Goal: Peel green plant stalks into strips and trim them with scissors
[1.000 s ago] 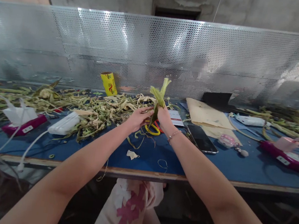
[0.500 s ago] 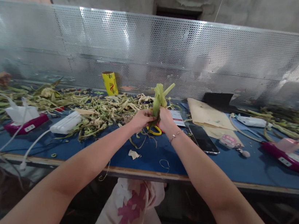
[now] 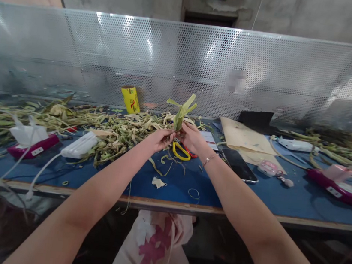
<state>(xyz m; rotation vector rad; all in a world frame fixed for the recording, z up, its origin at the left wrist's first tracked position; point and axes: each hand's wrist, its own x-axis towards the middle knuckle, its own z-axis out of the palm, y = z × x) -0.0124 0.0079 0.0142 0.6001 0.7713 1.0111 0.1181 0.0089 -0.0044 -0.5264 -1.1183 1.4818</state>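
Both my hands meet over the middle of the blue table [image 3: 252, 194]. My left hand [image 3: 159, 139] and my right hand [image 3: 191, 136] are closed on the base of a bundle of green leaves [image 3: 181, 112], which stands upright with its tips fanned out. Yellow-handled scissors [image 3: 181, 152] lie on the table just under my hands. A heap of dried leaf scraps [image 3: 111, 128] spreads to the left of my left hand.
A perforated metal screen [image 3: 108, 54] runs along the back. A black phone [image 3: 239, 164], brown paper [image 3: 243, 136], a yellow packet [image 3: 130, 99], white chargers with cables [image 3: 78, 145] and pink boxes [image 3: 334, 185] lie around. More leaves lie far right.
The bundle has been turned and lowered a little, and its tips now spread apart. My hands have shifted slightly forward. A hand seen at the far left earlier is gone.
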